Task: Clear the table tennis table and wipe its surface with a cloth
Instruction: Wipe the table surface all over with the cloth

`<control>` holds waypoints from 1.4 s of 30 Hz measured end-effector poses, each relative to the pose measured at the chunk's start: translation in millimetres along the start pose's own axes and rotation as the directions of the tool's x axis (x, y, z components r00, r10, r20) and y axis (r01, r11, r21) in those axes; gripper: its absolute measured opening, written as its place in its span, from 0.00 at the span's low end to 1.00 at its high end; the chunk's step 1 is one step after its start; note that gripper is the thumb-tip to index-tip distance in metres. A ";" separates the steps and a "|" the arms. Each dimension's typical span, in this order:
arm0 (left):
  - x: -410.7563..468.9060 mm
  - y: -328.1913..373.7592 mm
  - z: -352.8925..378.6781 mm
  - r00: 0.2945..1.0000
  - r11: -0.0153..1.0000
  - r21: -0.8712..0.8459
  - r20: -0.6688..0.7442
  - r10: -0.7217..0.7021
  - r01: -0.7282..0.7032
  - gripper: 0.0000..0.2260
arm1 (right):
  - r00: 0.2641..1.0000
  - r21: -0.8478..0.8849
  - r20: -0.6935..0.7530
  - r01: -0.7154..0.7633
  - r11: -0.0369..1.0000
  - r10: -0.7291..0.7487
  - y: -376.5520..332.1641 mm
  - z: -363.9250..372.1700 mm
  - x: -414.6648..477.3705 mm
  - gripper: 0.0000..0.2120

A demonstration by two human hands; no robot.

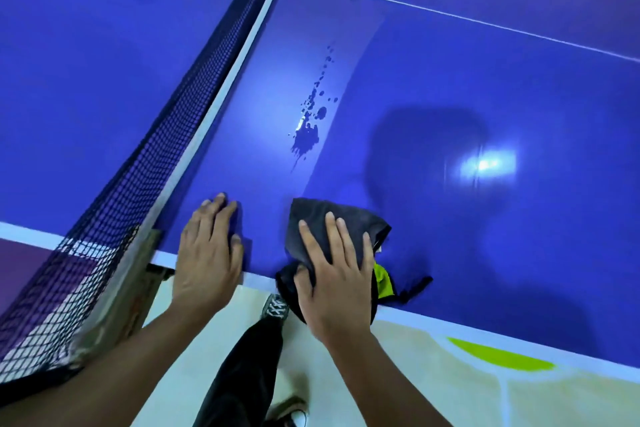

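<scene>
The right hand (334,274) lay flat, fingers spread, pressing the dark cloth (332,218) onto the table (485,80). The left hand (207,253) rested open-palmed beside the net (156,149), gripping nothing.

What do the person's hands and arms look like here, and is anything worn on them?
Both arms are bare: no sleeves show up to the picture's lower edge. The left hand and the right hand wear no gloves, and I see no rings, watch or wristband. All fingers show, with short nails.

net (145,156) left of left hand (207,253) | cloth (332,232) under right hand (332,274) | droplets (308,128) beyond, on table (485,97)
</scene>
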State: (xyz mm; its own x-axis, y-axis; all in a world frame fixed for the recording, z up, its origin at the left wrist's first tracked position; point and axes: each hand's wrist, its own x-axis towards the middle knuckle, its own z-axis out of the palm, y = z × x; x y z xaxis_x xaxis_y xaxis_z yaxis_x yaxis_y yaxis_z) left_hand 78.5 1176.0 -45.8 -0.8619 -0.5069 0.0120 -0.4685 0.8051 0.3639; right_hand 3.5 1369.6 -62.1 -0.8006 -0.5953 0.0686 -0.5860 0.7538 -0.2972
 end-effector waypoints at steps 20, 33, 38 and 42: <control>144.2 8.7 0.1 0.999 0.999 0.036 -0.045 0.025 -0.023 0.20 | 0.990 -0.038 -0.020 0.142 0.989 -0.143 5.8 9.4 122.8 0.28; 372.1 32.7 23.0 0.977 0.959 0.188 0.017 0.211 -0.211 0.18 | 0.995 -0.050 -0.055 -0.082 0.995 0.079 61.9 13.1 353.0 0.28; 418.6 35.7 28.7 0.981 0.974 0.119 0.040 0.191 -0.194 0.23 | 0.977 -0.097 -0.081 -0.205 0.974 0.198 116.1 3.6 439.0 0.29; 418.7 33.5 31.5 0.987 0.981 0.108 0.039 0.159 -0.162 0.23 | 0.960 -0.098 -0.102 -0.271 0.957 0.262 149.1 2.0 519.6 0.28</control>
State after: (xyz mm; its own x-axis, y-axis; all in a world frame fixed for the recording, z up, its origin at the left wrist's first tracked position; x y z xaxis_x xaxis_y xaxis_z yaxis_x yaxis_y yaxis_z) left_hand -304.1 1000.4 -57.8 -0.9322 -0.3603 0.0332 -0.3408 0.9052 0.2540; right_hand -499.6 1172.0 -72.6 -0.9344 -0.3458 0.0853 -0.3562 0.9106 -0.2097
